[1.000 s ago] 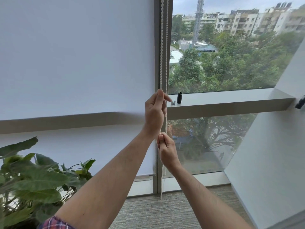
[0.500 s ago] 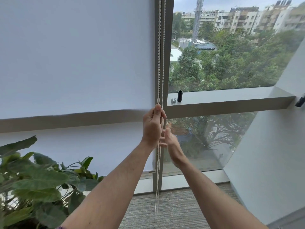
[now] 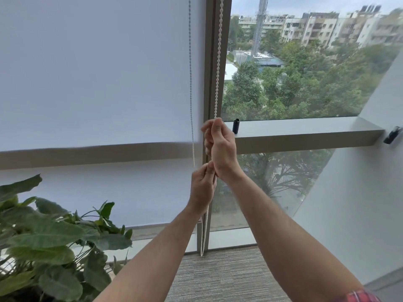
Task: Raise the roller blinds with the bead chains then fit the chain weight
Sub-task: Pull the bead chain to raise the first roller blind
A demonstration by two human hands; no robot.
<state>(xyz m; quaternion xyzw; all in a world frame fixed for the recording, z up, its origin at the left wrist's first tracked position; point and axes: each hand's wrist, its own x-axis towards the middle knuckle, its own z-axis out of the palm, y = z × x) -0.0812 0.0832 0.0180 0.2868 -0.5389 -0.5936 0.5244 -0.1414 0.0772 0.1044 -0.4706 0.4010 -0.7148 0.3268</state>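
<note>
A white roller blind [image 3: 98, 73] covers the left window pane, its bottom bar low near the sill. The white bead chain [image 3: 218, 62] runs down the window frame into my right hand [image 3: 221, 147], which is closed around it at ledge height. A second strand [image 3: 190, 83] hangs further left in front of the blind and reaches my left hand [image 3: 202, 186], which pinches the chain just below my right wrist. The chain's loop [image 3: 204, 240] dangles under the hands, almost to the floor. A small black cylindrical chain weight [image 3: 236, 126] stands on the ledge just right of my right hand.
The grey window ledge [image 3: 305, 131] runs to the right wall, where a black fitting [image 3: 392, 137] is mounted. A large leafy plant [image 3: 43, 243] fills the lower left. Striped grey carpet [image 3: 218, 277] lies below. The right pane is uncovered, with trees and buildings outside.
My right hand let go low down and rose to grip the chain above my left hand. My left hand has come down with the chain. The two strands now hang apart.
</note>
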